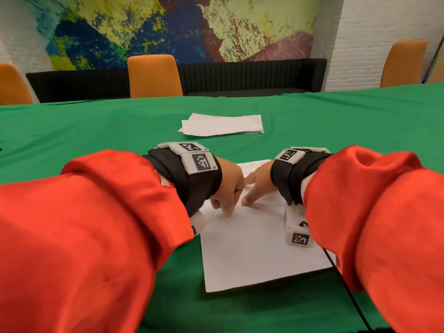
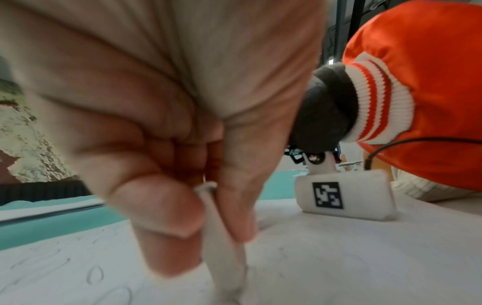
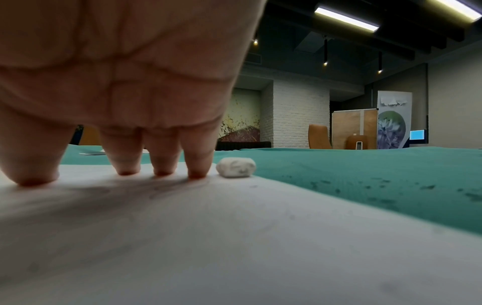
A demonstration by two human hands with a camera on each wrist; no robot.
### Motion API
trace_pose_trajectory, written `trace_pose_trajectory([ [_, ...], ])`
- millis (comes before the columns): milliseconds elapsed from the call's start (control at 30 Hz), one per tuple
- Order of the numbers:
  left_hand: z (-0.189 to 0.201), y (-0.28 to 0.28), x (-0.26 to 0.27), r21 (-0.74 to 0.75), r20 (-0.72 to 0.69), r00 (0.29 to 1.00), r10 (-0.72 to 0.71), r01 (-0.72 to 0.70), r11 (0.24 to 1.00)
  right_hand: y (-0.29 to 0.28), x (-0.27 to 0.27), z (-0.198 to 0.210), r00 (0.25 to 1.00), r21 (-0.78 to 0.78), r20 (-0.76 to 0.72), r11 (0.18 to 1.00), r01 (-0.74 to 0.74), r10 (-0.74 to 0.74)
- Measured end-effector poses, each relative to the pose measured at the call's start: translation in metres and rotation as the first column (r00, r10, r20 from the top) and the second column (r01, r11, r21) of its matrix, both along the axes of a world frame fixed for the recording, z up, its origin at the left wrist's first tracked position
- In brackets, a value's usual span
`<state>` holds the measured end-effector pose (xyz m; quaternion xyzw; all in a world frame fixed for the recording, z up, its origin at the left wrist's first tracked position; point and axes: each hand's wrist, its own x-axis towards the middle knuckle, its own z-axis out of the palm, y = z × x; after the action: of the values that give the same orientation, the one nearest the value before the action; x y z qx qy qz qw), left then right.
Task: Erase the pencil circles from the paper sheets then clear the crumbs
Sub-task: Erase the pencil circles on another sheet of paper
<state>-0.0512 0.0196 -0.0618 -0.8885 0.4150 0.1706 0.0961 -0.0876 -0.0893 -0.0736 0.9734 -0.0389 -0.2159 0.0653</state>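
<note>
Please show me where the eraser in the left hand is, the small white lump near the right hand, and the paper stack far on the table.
eraser (image 2: 224, 258): left wrist view, middle of its white body.
white lump (image 3: 236, 167): right wrist view, its centre.
paper stack (image 1: 222, 124): head view, top sheet.

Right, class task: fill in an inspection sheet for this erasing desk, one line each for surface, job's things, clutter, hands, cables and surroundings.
Surface: green tablecloth, dark specks beside the sheet in the right wrist view.
Job's things: paper sheet with faint pencil circles; white eraser standing on it; paper stack further back.
Clutter: small white lump at the sheet's edge.
Hands: left hand pinches the eraser; right hand presses straight fingertips onto the sheet.
Cables: black cable trailing from the right wrist camera.
Surroundings: orange chairs, painted mural, white brick wall.
</note>
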Motion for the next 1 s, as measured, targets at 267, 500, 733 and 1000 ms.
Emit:
trace_pose_trajectory([
  [267,-0.008,0.006,0.004,-0.069,-0.008,1.000,0.017,-0.017,0.997,-0.004,0.004,0.000,1.000,-0.015,-0.013,1.000,0.021,-0.021],
  [500,0.005,0.013,0.009,-0.161,-0.014,0.999,0.042,-0.044,0.986,-0.015,-0.004,0.005,0.998,-0.062,-0.039,0.997,0.045,-0.048],
  [733,0.000,-0.002,0.009,-0.206,-0.049,0.999,0.023,-0.033,0.978,-0.028,-0.010,0.008,0.997,-0.022,0.017,0.997,0.078,-0.078],
  [1000,-0.010,-0.023,0.004,-0.179,-0.043,0.999,0.011,-0.018,0.984,-0.026,-0.009,-0.002,0.992,0.014,-0.063,0.994,0.107,-0.105],
])
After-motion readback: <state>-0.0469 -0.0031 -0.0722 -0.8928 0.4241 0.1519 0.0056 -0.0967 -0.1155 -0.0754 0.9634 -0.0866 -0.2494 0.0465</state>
